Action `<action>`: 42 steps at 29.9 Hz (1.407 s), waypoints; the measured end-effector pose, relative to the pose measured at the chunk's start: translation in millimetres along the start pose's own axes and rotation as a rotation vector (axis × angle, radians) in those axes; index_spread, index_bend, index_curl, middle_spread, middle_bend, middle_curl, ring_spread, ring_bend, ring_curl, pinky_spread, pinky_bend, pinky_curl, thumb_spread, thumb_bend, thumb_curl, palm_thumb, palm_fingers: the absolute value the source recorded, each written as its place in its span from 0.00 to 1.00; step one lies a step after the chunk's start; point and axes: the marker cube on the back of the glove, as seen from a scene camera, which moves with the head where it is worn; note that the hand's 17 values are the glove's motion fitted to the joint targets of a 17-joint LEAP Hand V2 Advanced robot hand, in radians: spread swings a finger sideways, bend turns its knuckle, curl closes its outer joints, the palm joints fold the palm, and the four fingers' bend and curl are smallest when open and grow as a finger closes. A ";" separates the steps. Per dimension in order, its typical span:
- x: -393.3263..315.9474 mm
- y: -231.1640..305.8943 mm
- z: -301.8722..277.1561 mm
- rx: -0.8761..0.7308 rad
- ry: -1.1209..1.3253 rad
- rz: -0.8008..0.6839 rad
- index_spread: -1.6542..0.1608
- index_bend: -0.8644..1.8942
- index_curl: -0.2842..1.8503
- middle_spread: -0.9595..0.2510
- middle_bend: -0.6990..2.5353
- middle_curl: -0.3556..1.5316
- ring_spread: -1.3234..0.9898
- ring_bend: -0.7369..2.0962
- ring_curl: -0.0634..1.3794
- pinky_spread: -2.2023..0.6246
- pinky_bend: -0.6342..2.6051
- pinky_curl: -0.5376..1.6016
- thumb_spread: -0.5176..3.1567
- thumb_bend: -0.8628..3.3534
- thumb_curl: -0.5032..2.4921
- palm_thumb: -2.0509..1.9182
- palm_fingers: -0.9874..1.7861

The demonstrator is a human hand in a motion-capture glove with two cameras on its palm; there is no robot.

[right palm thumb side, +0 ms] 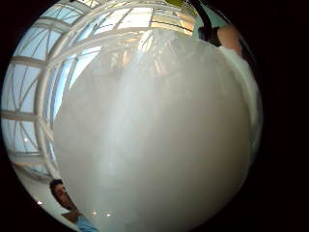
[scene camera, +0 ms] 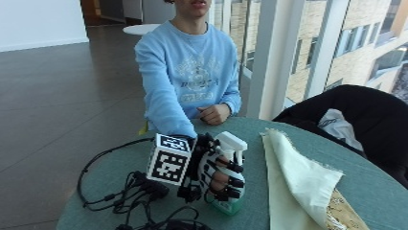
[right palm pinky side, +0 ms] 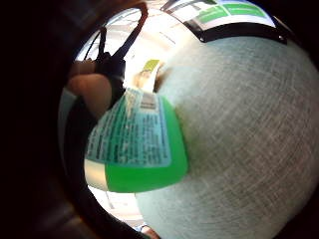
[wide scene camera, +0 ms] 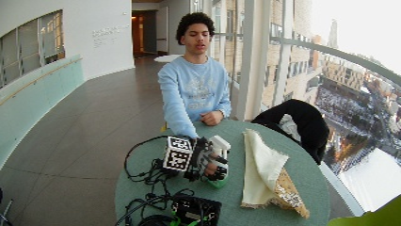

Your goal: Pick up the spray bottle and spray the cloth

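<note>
A spray bottle (scene camera: 228,203) with a white trigger head (scene camera: 230,142) and green base stands on the round green table (scene camera: 255,143). My gloved right hand (scene camera: 213,175) grips its body, fingers curled round it. The head points toward a cream cloth (scene camera: 296,179) lying folded on the table to the bottle's right, a short gap away. In the little finger side palm view the green bottle base with its label (right palm pinky side: 137,144) sits on the table surface (right palm pinky side: 244,139). In the thumb side palm view the white bottle (right palm thumb side: 159,135) fills the picture. The wide outside view shows the hand (wide scene camera: 210,162), bottle (wide scene camera: 219,181) and cloth (wide scene camera: 260,169).
Black cables (scene camera: 127,191) lie on the table to the left of my hand, and a black box (wide scene camera: 197,209) sits near the front edge. A patterned cloth (scene camera: 344,215) lies under the cream one. The bare left hand (scene camera: 213,114) rests at the table's far edge. A dark jacket (scene camera: 350,110) hangs at the right.
</note>
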 end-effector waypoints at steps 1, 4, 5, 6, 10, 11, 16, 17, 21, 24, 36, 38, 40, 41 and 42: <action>-0.6 -0.2 0.5 0.011 -0.003 -0.005 0.73 0.38 0.27 0.73 0.29 0.40 0.55 0.38 0.27 0.83 0.27 0.40 0.41 0.21 0.30 0.75 0.70; -4.4 1.3 0.2 0.013 0.007 -0.030 0.74 0.40 0.29 0.72 0.28 0.40 0.55 0.38 0.27 0.83 0.26 0.40 0.41 0.21 0.30 0.76 0.72; -6.9 2.1 -0.5 0.005 0.019 -0.042 0.75 0.40 0.30 0.72 0.28 0.40 0.55 0.38 0.27 0.83 0.26 0.40 0.41 0.21 0.30 0.76 0.74; -10.1 2.8 -1.5 -0.004 0.034 -0.055 0.75 0.40 0.30 0.72 0.28 0.40 0.55 0.38 0.27 0.83 0.26 0.40 0.40 0.21 0.31 0.76 0.75; -30.7 0.9 -7.1 -0.046 0.103 -0.099 0.77 0.39 0.31 0.72 0.28 0.41 0.54 0.39 0.29 0.82 0.26 0.41 0.40 0.20 0.32 0.76 0.77; -37.5 -0.6 -8.6 -0.059 0.122 -0.108 0.77 0.39 0.31 0.72 0.28 0.41 0.54 0.39 0.29 0.81 0.26 0.41 0.39 0.20 0.32 0.76 0.78; -68.7 -11.4 -7.3 -0.150 0.223 -0.121 0.78 0.38 0.33 0.72 0.29 0.42 0.54 0.40 0.30 0.80 0.27 0.42 0.38 0.20 0.33 0.76 0.80; -73.8 -13.7 -5.2 -0.177 0.250 -0.113 0.78 0.38 0.33 0.72 0.29 0.42 0.54 0.41 0.30 0.79 0.27 0.42 0.37 0.20 0.33 0.76 0.81; -87.9 -21.9 8.1 -0.301 0.366 -0.045 0.78 0.38 0.34 0.71 0.30 0.42 0.54 0.41 0.31 0.78 0.28 0.42 0.36 0.20 0.34 0.76 0.82; -93.5 -27.2 18.8 -0.371 0.437 0.010 0.79 0.39 0.34 0.71 0.30 0.43 0.54 0.42 0.31 0.77 0.28 0.42 0.35 0.20 0.35 0.76 0.81; -91.8 -30.3 46.9 -0.509 0.585 0.105 0.79 0.38 0.37 0.71 0.31 0.43 0.55 0.42 0.32 0.77 0.29 0.43 0.33 0.20 0.37 0.76 0.81; -89.8 -30.2 49.0 -0.517 0.594 0.113 0.80 0.38 0.37 0.71 0.31 0.44 0.55 0.42 0.32 0.77 0.29 0.43 0.33 0.20 0.37 0.76 0.81; -89.2 -30.6 50.0 -0.522 0.604 0.119 0.80 0.38 0.37 0.71 0.31 0.44 0.55 0.43 0.32 0.77 0.29 0.43 0.33 0.20 0.37 0.76 0.81; -89.2 -31.0 50.1 -0.524 0.610 0.120 0.80 0.38 0.37 0.71 0.31 0.44 0.55 0.43 0.32 0.77 0.29 0.43 0.32 0.20 0.37 0.76 0.81; -89.4 -31.5 49.8 -0.524 0.615 0.121 0.80 0.38 0.37 0.71 0.31 0.44 0.55 0.43 0.32 0.77 0.29 0.43 0.32 0.20 0.37 0.76 0.81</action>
